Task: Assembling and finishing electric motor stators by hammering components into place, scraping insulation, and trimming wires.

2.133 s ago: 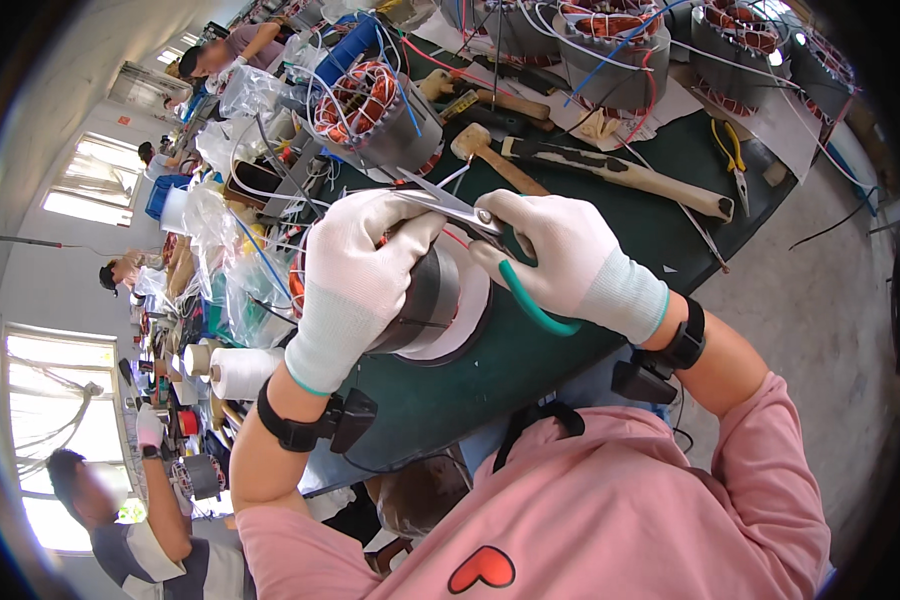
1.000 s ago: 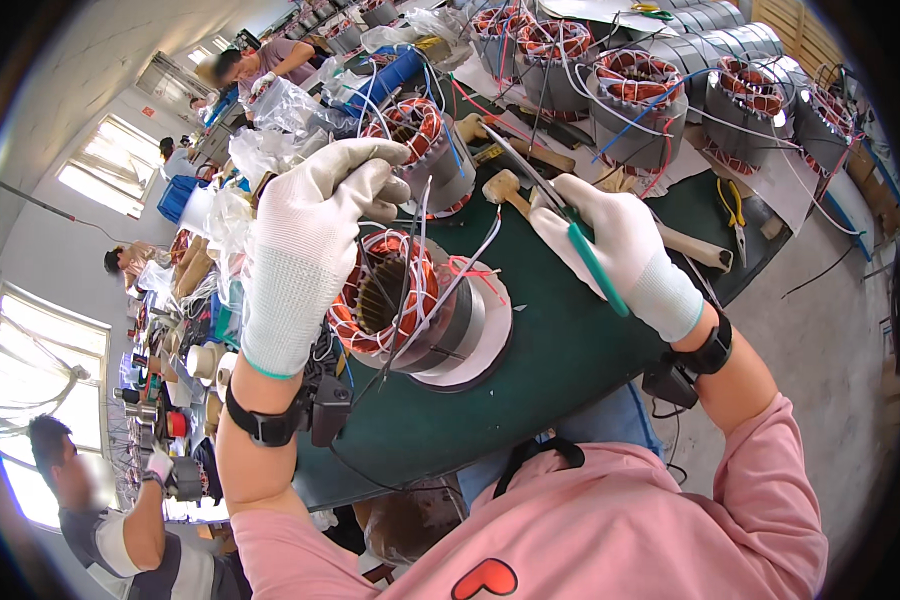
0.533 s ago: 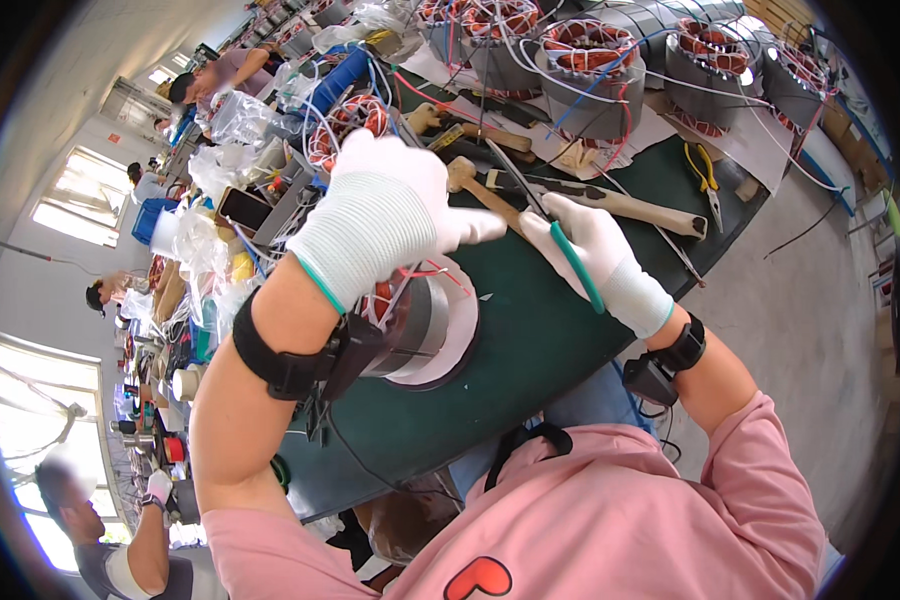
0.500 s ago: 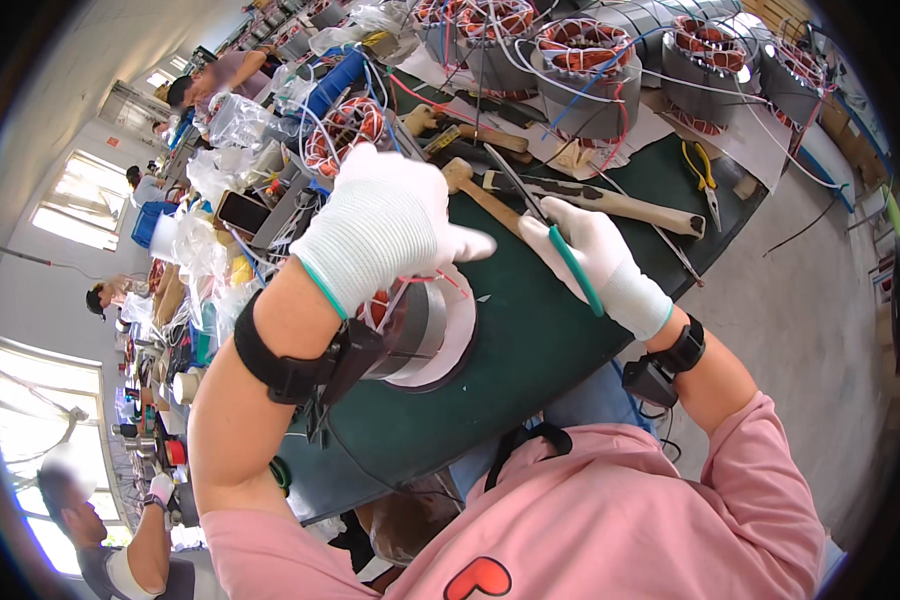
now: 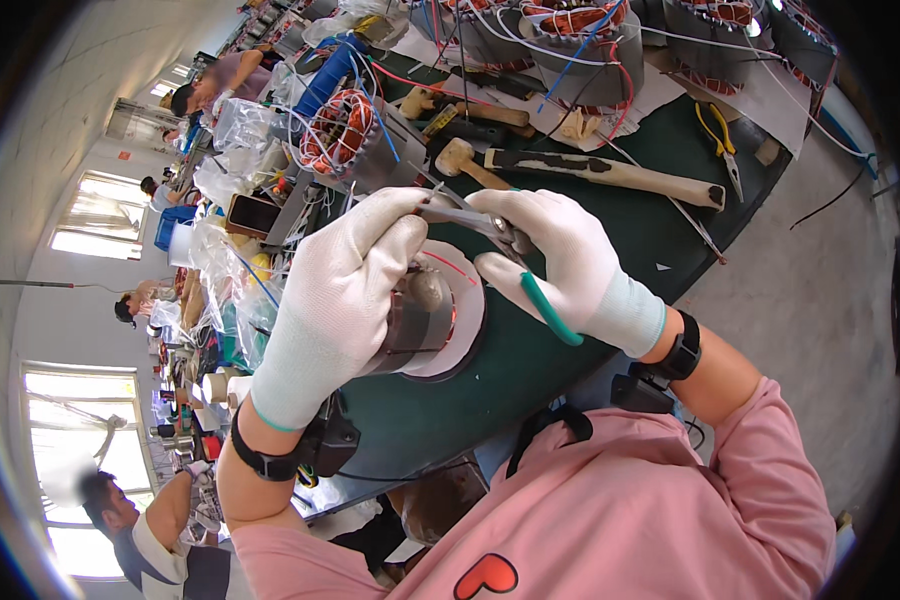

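Note:
My right hand [image 5: 575,265] is closed around green-handled scissors [image 5: 549,312], their metal blades pointing left. At the blade tips, my left hand [image 5: 345,275] has its fingers pinched together; what lies between them is hidden. Both hands wear white knit gloves. Below my left hand a grey motor stator [image 5: 406,340] stands on a round white base [image 5: 467,318], largely covered by the glove. A short red wire [image 5: 448,265] sticks out over that base. Just beyond my left hand sits another stator with red-orange windings [image 5: 336,132].
On the green tabletop [image 5: 530,385] lie a wooden-handled hammer [image 5: 457,158], a worn wooden bar [image 5: 610,180] and yellow-handled pliers [image 5: 720,135]. Several wound stators [image 5: 580,60] line the far side. Plastic bags and a phone [image 5: 255,215] clutter the left. Co-workers [image 5: 155,520] sit farther left.
My left hand has come down and turned, its fingers now pinching at the scissors' tips. My right hand has swung the blades leftward. The stator behind is more exposed.

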`<state>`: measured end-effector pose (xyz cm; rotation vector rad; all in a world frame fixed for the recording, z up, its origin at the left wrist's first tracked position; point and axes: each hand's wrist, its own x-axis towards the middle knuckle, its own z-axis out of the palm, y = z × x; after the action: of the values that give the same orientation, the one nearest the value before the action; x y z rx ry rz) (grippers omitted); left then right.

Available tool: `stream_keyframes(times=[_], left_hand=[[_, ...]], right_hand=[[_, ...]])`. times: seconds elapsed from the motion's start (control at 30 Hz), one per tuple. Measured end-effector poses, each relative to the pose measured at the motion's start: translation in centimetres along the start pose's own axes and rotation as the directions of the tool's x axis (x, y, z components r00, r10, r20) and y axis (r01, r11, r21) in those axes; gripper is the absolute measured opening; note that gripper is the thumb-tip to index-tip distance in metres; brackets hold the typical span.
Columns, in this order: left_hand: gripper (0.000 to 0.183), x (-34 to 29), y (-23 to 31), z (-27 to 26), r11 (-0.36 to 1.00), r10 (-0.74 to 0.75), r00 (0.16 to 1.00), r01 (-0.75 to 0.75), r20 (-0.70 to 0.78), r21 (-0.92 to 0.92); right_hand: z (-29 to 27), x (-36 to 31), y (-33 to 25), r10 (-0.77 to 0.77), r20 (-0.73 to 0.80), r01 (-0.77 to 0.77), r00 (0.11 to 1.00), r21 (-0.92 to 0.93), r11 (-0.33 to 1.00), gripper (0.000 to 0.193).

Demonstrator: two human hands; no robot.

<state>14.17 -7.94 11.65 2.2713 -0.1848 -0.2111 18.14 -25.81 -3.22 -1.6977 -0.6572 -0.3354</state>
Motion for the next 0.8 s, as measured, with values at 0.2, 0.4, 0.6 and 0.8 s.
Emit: stream_keyframes(times=[0.2,0.4,0.6,0.8], left_hand=[[0.029,-0.6,0.3,-0.1,0.995,-0.066,0.997,0.068,0.040,-0.066],[0.028,-0.7,0.9,0.3,0.999,-0.043,0.995,0.046,0.089,-0.024],[0.033,-1.0,0.8,0.0,0.998,-0.043,0.991,0.037,0.130,0.047],[0.024,-1.6,0.7,0.1,0.998,-0.019,0.995,0.014,0.099,0.053]], right_hand=[[-0.8,0.5,-0.9,-0.131,0.015,0.132,0.991,-0.169,0.977,0.047],[-1.5,0.2,-1.3,-0.147,0.009,0.147,0.989,-0.135,0.980,0.044],[-1.8,-0.3,-1.7,-0.105,0.045,0.110,0.994,-0.164,0.980,0.037],[-1.2,-1.4,-1.2,-0.004,0.082,0.012,0.997,-0.101,0.995,0.030]])
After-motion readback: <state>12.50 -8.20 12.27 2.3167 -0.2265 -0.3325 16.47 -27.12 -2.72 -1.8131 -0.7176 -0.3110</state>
